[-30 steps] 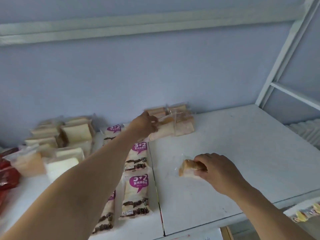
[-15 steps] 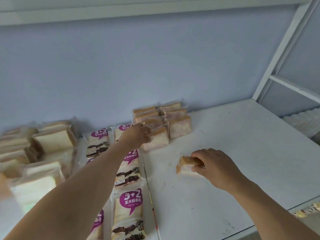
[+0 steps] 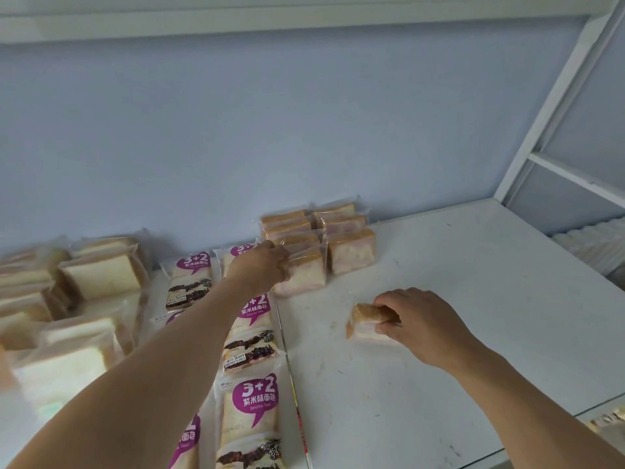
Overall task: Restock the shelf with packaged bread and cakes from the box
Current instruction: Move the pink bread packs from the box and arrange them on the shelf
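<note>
left hand pinches front clear-wrapped pink-layered cake slice in back-wall stack | right hand grips loose wrapped slice on white shelf, in front of stack | risk: slippery film, nudged stack may topple

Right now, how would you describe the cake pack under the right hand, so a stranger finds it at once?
Look at the white shelf, on its bare right half. The small cake pack lies there alone, gripped by the right hand, apart from the stacked cake packs at the wall.
</note>
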